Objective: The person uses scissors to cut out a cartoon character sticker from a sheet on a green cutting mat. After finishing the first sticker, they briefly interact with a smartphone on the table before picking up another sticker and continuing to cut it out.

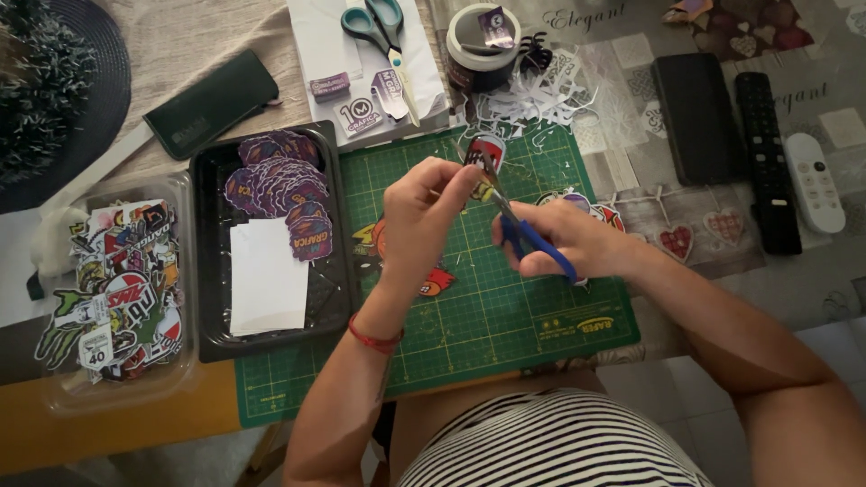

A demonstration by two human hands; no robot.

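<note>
Over the middle of the green cutting mat (pixel 469 316), the left hand (pixel 424 212) pinches a small red-and-white sticker (pixel 487 151) by its edge, while the right hand (pixel 564 239) is closed around blue-handled scissors (pixel 528 230) whose blades meet the sticker's rim — trimming looks to be the step in hand. The next snip probably calls for turning the sticker a little so the blades follow its outline. Cut pieces sit in the black tray (pixel 206 252) and the clear tray (pixel 185 379) toward the counter's left edge.
</note>
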